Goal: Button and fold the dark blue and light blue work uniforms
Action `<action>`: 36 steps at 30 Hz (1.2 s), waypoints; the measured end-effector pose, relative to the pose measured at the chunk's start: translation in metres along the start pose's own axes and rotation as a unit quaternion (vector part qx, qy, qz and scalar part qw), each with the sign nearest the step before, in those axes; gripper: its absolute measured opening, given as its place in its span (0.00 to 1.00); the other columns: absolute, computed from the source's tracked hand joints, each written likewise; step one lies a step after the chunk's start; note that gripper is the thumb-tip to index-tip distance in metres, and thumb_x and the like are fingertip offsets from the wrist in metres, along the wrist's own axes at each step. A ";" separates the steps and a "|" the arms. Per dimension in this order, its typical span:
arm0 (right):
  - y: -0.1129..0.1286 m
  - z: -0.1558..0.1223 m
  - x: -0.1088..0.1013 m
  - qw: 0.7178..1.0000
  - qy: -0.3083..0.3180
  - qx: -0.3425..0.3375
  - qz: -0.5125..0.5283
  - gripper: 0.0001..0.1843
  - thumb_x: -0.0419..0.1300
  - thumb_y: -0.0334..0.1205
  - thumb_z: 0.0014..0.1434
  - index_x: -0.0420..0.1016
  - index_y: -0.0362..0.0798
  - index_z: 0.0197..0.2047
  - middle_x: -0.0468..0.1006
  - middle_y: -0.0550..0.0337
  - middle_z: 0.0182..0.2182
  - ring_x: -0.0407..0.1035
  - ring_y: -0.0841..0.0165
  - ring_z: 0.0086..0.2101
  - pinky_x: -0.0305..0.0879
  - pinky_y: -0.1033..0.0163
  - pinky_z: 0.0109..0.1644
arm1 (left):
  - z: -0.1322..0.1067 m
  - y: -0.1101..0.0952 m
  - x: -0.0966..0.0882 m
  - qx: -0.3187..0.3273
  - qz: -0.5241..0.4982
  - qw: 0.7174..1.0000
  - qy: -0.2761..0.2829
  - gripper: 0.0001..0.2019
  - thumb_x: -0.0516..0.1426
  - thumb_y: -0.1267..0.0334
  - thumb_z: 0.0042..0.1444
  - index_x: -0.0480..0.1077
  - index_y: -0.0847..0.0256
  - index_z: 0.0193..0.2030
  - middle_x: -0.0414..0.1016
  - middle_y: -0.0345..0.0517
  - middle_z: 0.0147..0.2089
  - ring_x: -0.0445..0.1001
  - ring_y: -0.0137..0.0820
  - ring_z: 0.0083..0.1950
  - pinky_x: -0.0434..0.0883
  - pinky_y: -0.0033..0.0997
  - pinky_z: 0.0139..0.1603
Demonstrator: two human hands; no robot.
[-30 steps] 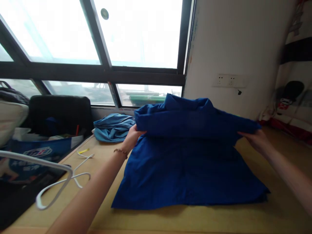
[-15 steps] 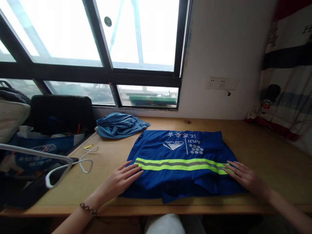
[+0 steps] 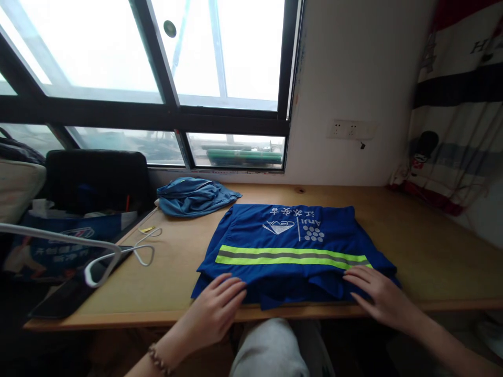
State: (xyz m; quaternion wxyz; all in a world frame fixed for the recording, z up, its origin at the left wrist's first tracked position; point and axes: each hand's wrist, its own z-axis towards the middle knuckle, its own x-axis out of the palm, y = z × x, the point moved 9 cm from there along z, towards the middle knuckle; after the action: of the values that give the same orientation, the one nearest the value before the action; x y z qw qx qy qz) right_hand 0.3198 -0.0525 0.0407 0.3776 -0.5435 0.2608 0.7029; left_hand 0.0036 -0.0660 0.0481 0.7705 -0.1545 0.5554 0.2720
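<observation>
Folded blue garment [image 3: 291, 257] lies along the worktop's [image 3: 436, 256] near edge, likely light, soft and floppy, best supported under both sides; my left hand [image 3: 216, 310] has loosely extended fingers, my right hand [image 3: 379, 297] fingers together, thumb apart.

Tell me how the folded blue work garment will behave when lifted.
The blue work garment will probably sag, judging by its soft creases and loose near-side folds. It seems unlikely to roll, lying flat on the table.
</observation>
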 end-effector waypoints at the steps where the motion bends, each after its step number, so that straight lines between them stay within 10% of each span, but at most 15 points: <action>1: 0.017 0.006 0.003 1.000 -0.012 0.013 0.008 0.19 0.55 0.39 0.52 0.67 0.51 0.49 0.70 0.55 0.45 0.64 0.61 0.46 0.62 0.54 0.50 | 0.008 -0.019 0.004 0.007 -0.018 1.000 0.001 0.18 0.48 0.70 0.53 0.63 0.58 0.52 0.66 0.48 0.52 0.62 0.36 0.52 0.58 0.42 0.55; 8: 0.042 0.031 -0.001 0.970 -0.178 0.163 -0.003 0.14 0.51 0.29 0.51 0.70 0.48 0.40 0.73 0.53 0.35 0.67 0.59 0.39 0.64 0.56 0.42 | 0.064 -0.043 0.026 -0.112 -0.025 0.993 -0.011 0.06 0.49 0.70 0.52 0.65 0.60 0.30 0.67 0.50 0.32 0.65 0.36 0.35 0.64 0.38 0.34; 13: 0.024 -0.018 -0.035 0.908 -0.298 0.288 0.057 0.16 0.48 0.29 0.50 0.69 0.52 0.40 0.73 0.56 0.35 0.69 0.60 0.37 0.64 0.57 0.42 | 0.043 -0.018 -0.006 -0.158 -0.072 0.974 -0.142 0.07 0.45 0.70 0.54 0.61 0.59 0.29 0.65 0.48 0.30 0.64 0.33 0.34 0.64 0.34 0.33; 19: 0.041 -0.043 -0.016 0.855 -0.293 0.416 0.107 0.21 0.48 0.33 0.50 0.62 0.51 0.49 0.75 0.53 0.34 0.70 0.57 0.36 0.65 0.59 0.35 | 0.016 -0.007 -0.003 -0.241 -0.108 0.937 -0.230 0.07 0.45 0.68 0.54 0.58 0.57 0.26 0.61 0.44 0.22 0.63 0.31 0.25 0.61 0.31 0.26; 26: 0.054 -0.021 -0.028 0.900 -0.304 0.273 0.152 0.25 0.45 0.29 0.50 0.66 0.55 0.50 0.69 0.54 0.43 0.66 0.58 0.43 0.61 0.53 0.47 | 0.028 -0.009 -0.019 -0.198 -0.216 0.917 -0.272 0.15 0.45 0.69 0.53 0.59 0.57 0.48 0.65 0.55 0.50 0.64 0.39 0.51 0.63 0.43 0.48; 30: 0.026 0.004 -0.025 0.898 -0.271 0.241 0.250 0.16 0.49 0.31 0.50 0.71 0.51 0.41 0.70 0.55 0.43 0.64 0.59 0.45 0.59 0.53 0.51 | 0.053 0.024 -0.008 -0.253 -0.303 0.899 -0.190 0.10 0.45 0.65 0.54 0.66 0.58 0.38 0.71 0.49 0.39 0.68 0.36 0.42 0.66 0.38 0.42; 33: -0.025 0.024 0.012 0.823 -0.194 0.363 0.393 0.08 0.53 0.35 0.48 0.71 0.48 0.33 0.75 0.58 0.29 0.68 0.63 0.34 0.65 0.61 0.37 | 0.066 0.076 0.027 -0.386 -0.393 0.827 -0.118 0.08 0.50 0.60 0.51 0.65 0.60 0.25 0.67 0.41 0.23 0.66 0.30 0.27 0.65 0.29 0.29; 36: -0.050 0.039 0.077 0.664 -0.044 0.467 0.582 0.02 0.56 0.35 0.44 0.68 0.47 0.23 0.70 0.66 0.16 0.64 0.71 0.19 0.60 0.69 0.21 | 0.070 0.102 0.086 -0.486 -0.560 0.671 0.000 0.10 0.56 0.59 0.45 0.63 0.62 0.20 0.61 0.39 0.15 0.61 0.28 0.18 0.62 0.29 0.19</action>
State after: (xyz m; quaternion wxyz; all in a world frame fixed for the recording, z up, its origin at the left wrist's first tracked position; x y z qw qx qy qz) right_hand 0.3292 0.0258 -0.0208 0.1076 -0.0017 0.8011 0.5887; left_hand 0.0175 0.0755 -0.0023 0.5944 -0.7890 0.1542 0.0205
